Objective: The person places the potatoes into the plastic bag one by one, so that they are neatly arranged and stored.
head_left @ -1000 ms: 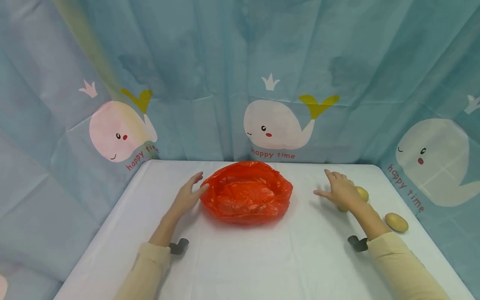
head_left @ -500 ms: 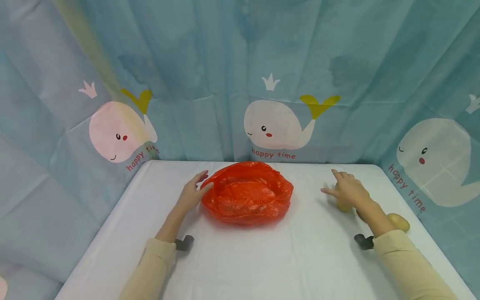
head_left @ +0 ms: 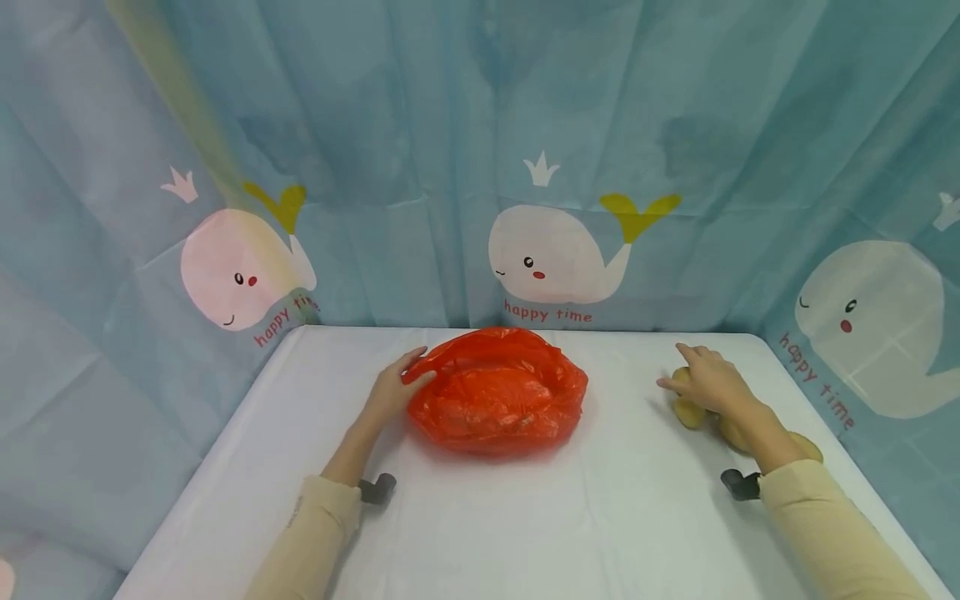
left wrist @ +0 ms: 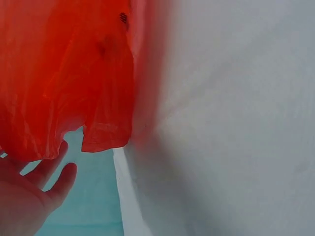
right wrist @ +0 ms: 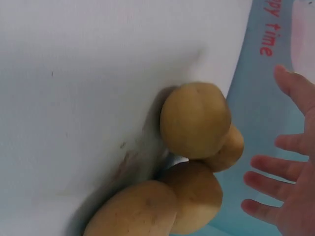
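A crumpled red plastic bag lies at the middle of the white table, its mouth partly open. My left hand is at the bag's left edge with thumb and fingers apart. In the left wrist view the fingertips meet the bag's rim; whether they touch it, I cannot tell. On the right, my right hand hovers over several potatoes, fingers spread and holding nothing. The right wrist view shows the potatoes clustered beside that hand, apart from its fingers. Part of the group is hidden under the hand and forearm.
A white cloth covers the table. Behind and at both sides hangs a blue curtain with whale prints, close to the table's back edge. One potato lies near the right edge, partly behind the forearm.
My left hand has moved right, up to the bag's left edge. The right hand has shifted right over the potatoes, uncovering those at its left. The bag has stayed nearly in place.
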Available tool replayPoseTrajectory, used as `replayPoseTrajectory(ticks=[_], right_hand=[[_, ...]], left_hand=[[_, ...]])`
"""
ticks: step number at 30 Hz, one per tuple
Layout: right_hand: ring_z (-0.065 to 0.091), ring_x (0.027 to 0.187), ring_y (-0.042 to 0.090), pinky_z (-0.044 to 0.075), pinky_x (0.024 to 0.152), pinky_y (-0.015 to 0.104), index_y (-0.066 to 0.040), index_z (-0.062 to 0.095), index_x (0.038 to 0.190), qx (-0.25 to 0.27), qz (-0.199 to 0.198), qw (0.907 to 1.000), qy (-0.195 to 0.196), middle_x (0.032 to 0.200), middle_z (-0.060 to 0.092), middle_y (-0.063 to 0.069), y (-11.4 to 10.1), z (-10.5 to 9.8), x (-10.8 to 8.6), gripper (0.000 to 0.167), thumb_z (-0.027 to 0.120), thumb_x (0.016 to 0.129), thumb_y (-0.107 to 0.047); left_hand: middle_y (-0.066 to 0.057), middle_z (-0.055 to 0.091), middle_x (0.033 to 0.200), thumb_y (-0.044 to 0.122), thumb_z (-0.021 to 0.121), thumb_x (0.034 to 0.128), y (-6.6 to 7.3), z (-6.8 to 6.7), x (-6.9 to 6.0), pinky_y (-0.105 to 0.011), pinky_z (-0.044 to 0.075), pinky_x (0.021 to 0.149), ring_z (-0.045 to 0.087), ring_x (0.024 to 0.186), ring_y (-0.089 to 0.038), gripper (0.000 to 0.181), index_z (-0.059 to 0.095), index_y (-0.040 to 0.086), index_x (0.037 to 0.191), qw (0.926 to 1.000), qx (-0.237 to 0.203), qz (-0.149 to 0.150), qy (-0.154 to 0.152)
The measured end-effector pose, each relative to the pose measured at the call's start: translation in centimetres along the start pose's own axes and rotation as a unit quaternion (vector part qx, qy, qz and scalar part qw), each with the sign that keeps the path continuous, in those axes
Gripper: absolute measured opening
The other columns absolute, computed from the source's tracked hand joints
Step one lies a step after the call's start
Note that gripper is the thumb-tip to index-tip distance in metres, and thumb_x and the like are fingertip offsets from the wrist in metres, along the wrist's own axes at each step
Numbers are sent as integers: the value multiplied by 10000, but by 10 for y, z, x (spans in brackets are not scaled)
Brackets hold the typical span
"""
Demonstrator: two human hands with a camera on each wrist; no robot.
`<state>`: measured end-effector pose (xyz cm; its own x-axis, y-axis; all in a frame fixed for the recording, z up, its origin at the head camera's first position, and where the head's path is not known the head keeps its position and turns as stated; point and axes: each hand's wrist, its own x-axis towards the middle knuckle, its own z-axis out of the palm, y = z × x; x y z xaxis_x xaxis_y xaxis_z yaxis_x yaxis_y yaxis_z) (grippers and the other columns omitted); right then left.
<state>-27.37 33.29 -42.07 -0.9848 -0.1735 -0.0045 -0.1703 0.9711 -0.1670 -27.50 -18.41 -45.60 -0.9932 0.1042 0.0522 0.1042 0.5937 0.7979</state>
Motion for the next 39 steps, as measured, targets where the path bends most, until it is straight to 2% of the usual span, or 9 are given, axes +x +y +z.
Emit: replayPoseTrajectory(ticks=[3,11,18,27,34,39], right_hand=[[422,1208,593,392,959,708,132,353,1416,-19,-23,10000,-50,1342,431,420,3,0,-2,859,619,902,-503],[429,1186,603,386,940,727,127,363,1413,106,143,9993,-317,1328,430,433,14,1,2,814,623,897,-446],[468,1152,580,388,937,717,138,378,1399,219,290,9983,-458,1300,451,432,19,5,4,769,615,885,-382],[529,1094,539,440,906,667,168,403,1359,266,184,9986,-428,1235,502,423,22,10,7,718,614,888,-331],[569,1038,473,461,896,617,173,470,1294,297,176,9981,-515,1186,573,380,22,11,10,626,611,878,-272],[574,997,435,465,888,599,182,490,1266,331,143,9976,-598,1170,585,375,22,11,14,585,587,872,-240]], left_hand=[[-118,493,1475,356,621,945,0,3,-2,-494,450,1063,477,1341,-332,592,420,193,1478,10000,31,-7,-33],[-99,551,1424,290,598,967,2,4,0,-477,462,1056,495,1326,-317,477,507,194,1424,9996,0,139,260],[-104,579,1393,268,598,969,0,6,-1,-462,467,1053,515,1309,-315,434,548,183,1392,9993,-65,124,332],[-136,633,1315,209,611,961,1,7,-1,-466,466,1053,559,1264,-334,382,605,120,1332,9968,30,365,716],[-148,651,1282,217,626,952,1,7,1,-460,500,1016,589,1208,-340,378,619,121,1317,9958,18,339,845],[-132,651,1288,294,650,934,0,9,2,-457,498,1019,583,1219,-331,411,623,147,1317,9960,-39,289,840]])
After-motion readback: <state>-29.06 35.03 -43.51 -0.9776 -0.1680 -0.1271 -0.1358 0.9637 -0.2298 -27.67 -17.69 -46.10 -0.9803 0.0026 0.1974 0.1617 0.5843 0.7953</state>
